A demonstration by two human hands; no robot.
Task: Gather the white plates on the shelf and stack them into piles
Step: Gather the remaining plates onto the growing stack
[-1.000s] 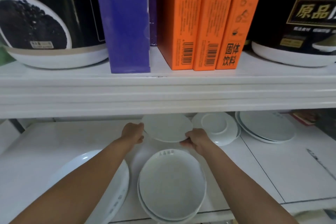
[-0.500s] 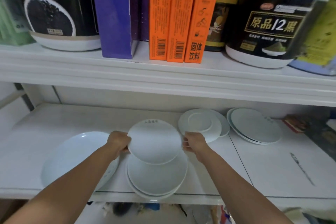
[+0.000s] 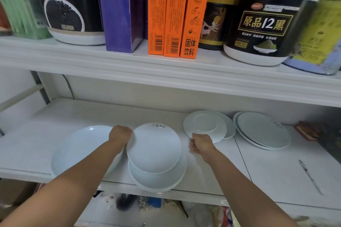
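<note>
A white shelf (image 3: 55, 116) runs across in front of us, under an upper shelf (image 3: 166, 68) crowded with tubs and orange boxes (image 3: 173, 14). Right at the lower board's front edge sits the pile (image 3: 160, 178) we are building. The small plate (image 3: 155, 147) is over it, set a little toward the back so the pile's front rim shows beneath. Our left hand (image 3: 120, 134) has its grip closed on that plate's left rim. Our right hand (image 3: 200, 143) is just beside the right rim but apart from it, its grip loose, fingers lightly curled on nothing. We cannot tell whether the plate already rests fully on the pile.

As we judge it, the step in hand is seating this plate. We should draw it forward until its rim lines up with the one below. Then we lower the held side gently and slip the fingers out sideways rather than upward. Because the pile stands so near the front edge, any nudge should go backward, not toward us. The large plate (image 3: 79, 149) lies close on the left, partly under our forearm, so we should keep the arm from dragging it. The upturned plates (image 3: 204, 127) and the right-hand stack (image 3: 262, 131) lie further right.
</note>
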